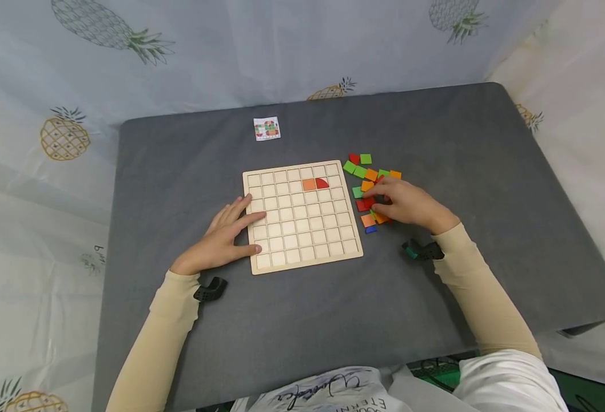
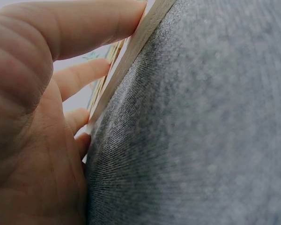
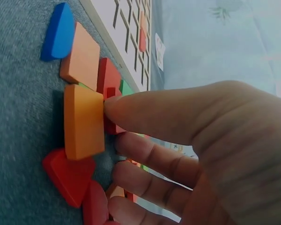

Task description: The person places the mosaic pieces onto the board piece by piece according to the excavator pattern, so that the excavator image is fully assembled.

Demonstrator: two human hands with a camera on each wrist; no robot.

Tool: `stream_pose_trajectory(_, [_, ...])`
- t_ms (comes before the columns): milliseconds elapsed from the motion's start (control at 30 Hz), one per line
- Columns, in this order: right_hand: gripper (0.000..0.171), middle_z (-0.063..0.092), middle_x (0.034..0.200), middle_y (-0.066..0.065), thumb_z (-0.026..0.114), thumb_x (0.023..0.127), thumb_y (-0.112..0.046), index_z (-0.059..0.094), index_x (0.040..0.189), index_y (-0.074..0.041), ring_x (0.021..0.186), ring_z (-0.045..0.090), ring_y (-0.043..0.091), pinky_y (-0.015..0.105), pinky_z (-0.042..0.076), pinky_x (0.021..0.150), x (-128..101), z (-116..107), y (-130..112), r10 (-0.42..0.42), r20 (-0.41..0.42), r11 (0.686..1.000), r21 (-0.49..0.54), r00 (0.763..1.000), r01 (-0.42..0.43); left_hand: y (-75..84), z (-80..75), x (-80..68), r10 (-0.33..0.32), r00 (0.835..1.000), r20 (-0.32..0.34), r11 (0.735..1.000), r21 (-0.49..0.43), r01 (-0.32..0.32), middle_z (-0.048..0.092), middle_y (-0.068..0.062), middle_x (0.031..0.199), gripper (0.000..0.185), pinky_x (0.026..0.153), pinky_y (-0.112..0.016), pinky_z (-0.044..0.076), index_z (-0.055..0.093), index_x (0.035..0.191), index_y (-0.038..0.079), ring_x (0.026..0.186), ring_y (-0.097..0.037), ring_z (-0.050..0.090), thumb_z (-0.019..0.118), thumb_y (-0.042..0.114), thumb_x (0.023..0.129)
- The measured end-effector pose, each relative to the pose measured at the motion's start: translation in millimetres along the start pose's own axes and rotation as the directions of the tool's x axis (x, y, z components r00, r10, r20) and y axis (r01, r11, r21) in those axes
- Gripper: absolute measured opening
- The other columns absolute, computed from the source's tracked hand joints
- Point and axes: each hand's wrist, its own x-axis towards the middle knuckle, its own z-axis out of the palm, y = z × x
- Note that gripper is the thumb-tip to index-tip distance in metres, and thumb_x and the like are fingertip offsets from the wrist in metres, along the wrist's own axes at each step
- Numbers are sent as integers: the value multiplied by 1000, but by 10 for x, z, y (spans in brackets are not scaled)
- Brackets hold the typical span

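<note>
Left hand (image 1: 223, 234) lay flat, fingers spread, on the left edge of the grid board (image 1: 302, 214) at frame centre; right hand (image 1: 410, 205) pinched a red tile (image 3: 113, 110) in the tile pile (image 1: 371, 189), partly hiding it.

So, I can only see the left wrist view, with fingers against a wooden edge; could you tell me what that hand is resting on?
Observer: The left hand lies flat on the left edge of a wooden grid board.
Operator: Thank you. Are any pieces in the board?
Observer: Two, in the second row: an orange square tile and a red quarter-round piece beside it.
Operator: And where is the other hand?
Observer: The right hand is over the pile of loose tiles right of the board, its thumb touching an orange tile.
</note>
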Motion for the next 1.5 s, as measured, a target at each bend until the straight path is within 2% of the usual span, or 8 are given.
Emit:
stream_pose_trajectory(267, [30, 64, 123, 13, 69, 96, -14, 70, 126, -9, 100, 56, 25, 41, 51, 85, 116, 11, -50, 28, 22, 1000, 4, 999, -28, -35, -21, -37, -12, 1000, -9, 1000, -7, 12, 0, -2, 173, 73, 128, -55, -3, 40, 157, 24, 160, -29, -6, 74, 36, 93])
stream_pose_trajectory(500, [28, 60, 103, 11, 69, 98, -21, 69, 123, -9, 86, 50, 22, 34, 46, 70, 302, -124, -84, -8, -23, 992, 126, 1000, 11, -66, -39, -86, -15, 1000, -22, 1000, -6, 15, 1, -3, 173, 74, 128, -55, -3, 40, 157, 24, 160, -29, -5, 74, 37, 93])
stream_pose_trajectory(667, [30, 60, 113, 8, 67, 100, -25, 66, 126, -12, 87, 53, 24, 37, 48, 73, 521, -236, -250, -33, -9, 990, 134, 999, 34, -81, -41, -118, -20, 1000, -24, 1000, -9, 19, 1, -3, 173, 73, 128, -55, -3, 40, 156, 24, 160, -29, -5, 74, 37, 93])
stream_pose_trajectory(800, [29, 61, 121, 8, 66, 100, -23, 67, 127, -12, 91, 55, 24, 38, 50, 77, 718, -237, -432, -119, -3, 985, 123, 993, 119, -89, -40, -121, -14, 1000, -28, 1000, 3, 14, 2, -4, 173, 73, 128, -55, -2, 41, 156, 24, 160, -30, -4, 74, 37, 93])
stream_pose_trajectory(1067, [27, 62, 114, 6, 65, 100, -19, 68, 126, -10, 93, 57, 22, 38, 51, 81, 1036, -155, -718, -231, -1, 962, 152, 973, 229, -82, -34, -117, -4, 1000, -30, 1000, 2, 4, 3, -6, 173, 72, 127, -56, -1, 42, 156, 23, 160, -30, -3, 75, 34, 92])
stream_pose_trajectory(1367, [28, 63, 119, 8, 64, 101, -21, 68, 126, -10, 105, 57, 25, 42, 51, 92, 1188, -65, -821, -229, 42, 970, 91, 973, 225, -25, -46, -51, 3, 1000, -4, 1000, -20, -3, 2, -5, 173, 73, 128, -53, -2, 42, 156, 22, 160, -29, -4, 75, 32, 92])
stream_pose_trajectory(1500, [27, 64, 117, 7, 64, 100, -20, 70, 125, -12, 104, 55, 25, 41, 50, 90, 1241, 12, -862, -231, 31, 971, 71, 972, 229, -33, -51, -39, 7, 1000, -1, 1000, -13, -7, 2, -6, 173, 72, 128, -53, -2, 41, 156, 22, 160, -29, -4, 74, 33, 93])
